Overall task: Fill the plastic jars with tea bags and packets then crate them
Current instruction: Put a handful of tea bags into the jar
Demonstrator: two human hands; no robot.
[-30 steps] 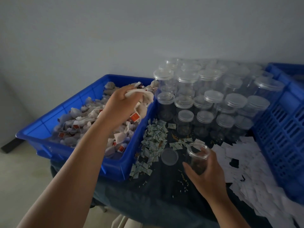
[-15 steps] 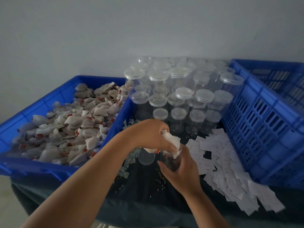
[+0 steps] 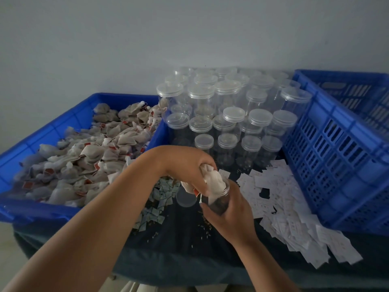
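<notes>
My right hand (image 3: 230,218) grips a clear open plastic jar (image 3: 219,202) above the dark table. Over its mouth, my left hand (image 3: 185,165) clutches a bunch of white tea bags (image 3: 212,182) and pushes them into the jar. Some bags stick out above the rim, and one red tag hangs beside it. The jar's loose lid (image 3: 186,197) lies flat on the table just left of the jar. A blue bin (image 3: 63,125) on the left is heaped with more tea bags (image 3: 90,157).
Several capped empty jars (image 3: 229,114) stand at the back centre. A blue slotted crate (image 3: 345,148) sits at the right. White paper packets (image 3: 294,216) spread in front of it, and small greenish packets (image 3: 155,205) lie by the bin.
My left hand left the bin with a handful of tea bags and came to the jar, where it now presses them in. My right hand kept hold of the jar.
</notes>
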